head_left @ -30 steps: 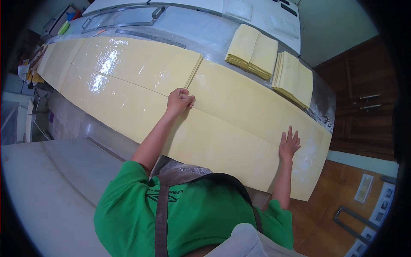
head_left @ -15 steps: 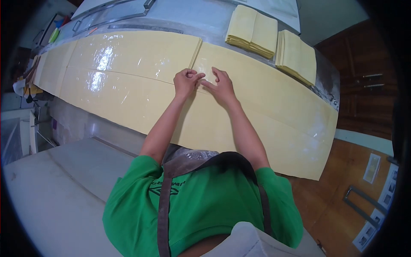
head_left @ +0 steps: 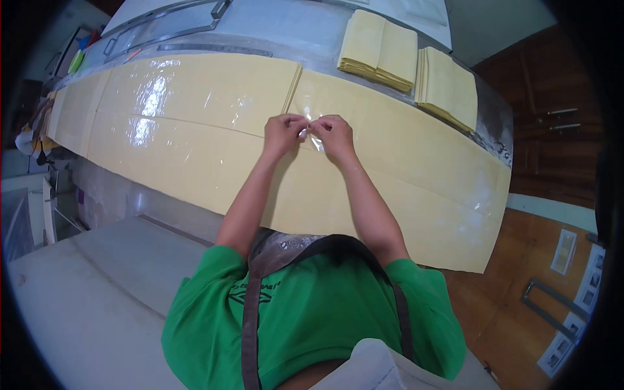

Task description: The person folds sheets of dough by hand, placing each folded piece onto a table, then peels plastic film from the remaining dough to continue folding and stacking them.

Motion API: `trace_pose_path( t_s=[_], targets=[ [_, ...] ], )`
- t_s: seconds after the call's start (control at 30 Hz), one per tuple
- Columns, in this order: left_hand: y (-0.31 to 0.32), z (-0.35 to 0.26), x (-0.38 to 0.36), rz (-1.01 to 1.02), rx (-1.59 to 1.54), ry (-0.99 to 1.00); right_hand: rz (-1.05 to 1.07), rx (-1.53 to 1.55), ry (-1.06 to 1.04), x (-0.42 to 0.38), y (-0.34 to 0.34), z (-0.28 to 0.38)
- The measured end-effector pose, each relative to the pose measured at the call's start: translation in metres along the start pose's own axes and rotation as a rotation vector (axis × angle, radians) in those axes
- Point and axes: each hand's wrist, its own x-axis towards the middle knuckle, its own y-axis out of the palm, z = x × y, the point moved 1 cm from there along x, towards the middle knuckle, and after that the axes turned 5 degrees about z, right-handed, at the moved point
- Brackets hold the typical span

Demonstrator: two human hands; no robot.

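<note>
Long pale-yellow sheets [head_left: 416, 162] cover the worktable in front of me. On the left part lies a layered, folded section [head_left: 214, 84] with a glossy surface that throws bright reflections. My left hand [head_left: 281, 135] is pinched closed beside the edge of this section. Close to it, my right hand [head_left: 335, 138] is pinched too, fingertips almost meeting the left ones. Between them a piece of clear plastic film [head_left: 316, 142] catches the light, creased and held up by the fingers. The fingertips themselves are partly hidden.
Two folded stacks of yellow sheets, one left [head_left: 378, 51] and one right [head_left: 447, 88], stand at the table's back right. Behind the sheets lie a metal ruler [head_left: 214, 49] and a metal frame [head_left: 175, 26]. A grey surface [head_left: 84, 279] stretches behind me on the left.
My hands have drawn together and their fingers have closed into pinches. Creased clear film now shows between them. The view has shifted slightly.
</note>
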Motion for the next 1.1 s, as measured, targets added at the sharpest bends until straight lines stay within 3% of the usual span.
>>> trace_pose_path(
  t_s=[0.03, 0.1, 0.17, 0.23, 0.37, 0.43, 0.47, 0.6, 0.67, 0.8, 0.9, 0.97, 1.1],
  targets=[
    [-0.003, 0.009, 0.004, 0.01, 0.004, 0.003, -0.011, 0.003, 0.002, 0.002, -0.003, 0.0],
    [-0.007, 0.024, 0.001, 0.048, -0.283, 0.039, 0.013, -0.051, -0.071, -0.006, -0.004, 0.009],
    [-0.009, 0.022, 0.008, 0.029, -0.141, 0.075, 0.021, -0.066, -0.15, -0.016, -0.004, 0.023],
    [0.001, 0.006, 0.009, -0.065, 0.248, -0.021, 0.028, -0.086, -0.229, -0.016, -0.001, 0.023],
    [0.006, 0.005, 0.011, -0.066, 0.276, -0.068, 0.069, -0.115, -0.088, -0.004, -0.003, 0.011],
    [-0.004, 0.027, 0.013, 0.112, -0.141, 0.047, 0.094, -0.106, -0.009, 0.0, -0.005, 0.007],
    [-0.004, 0.02, 0.004, 0.077, -0.218, -0.01, 0.053, -0.102, -0.054, 0.001, -0.004, 0.003],
    [-0.003, 0.018, 0.004, 0.025, -0.165, 0.021, 0.061, -0.115, -0.227, -0.009, -0.005, 0.012],
    [0.004, 0.014, 0.008, -0.05, -0.038, -0.067, 0.037, -0.192, -0.235, -0.012, -0.003, 0.013],
    [0.008, 0.009, 0.01, -0.108, 0.137, -0.035, 0.072, -0.243, -0.188, -0.006, -0.004, 0.006],
    [0.001, 0.012, 0.004, -0.008, 0.115, -0.106, 0.033, -0.218, -0.136, -0.008, -0.004, 0.005],
    [-0.002, 0.018, 0.001, 0.118, -0.212, 0.0, 0.022, -0.149, -0.144, -0.007, -0.007, 0.003],
    [-0.009, 0.017, -0.002, 0.113, -0.291, -0.051, 0.013, -0.144, -0.187, -0.007, -0.008, 0.0]
  ],
)
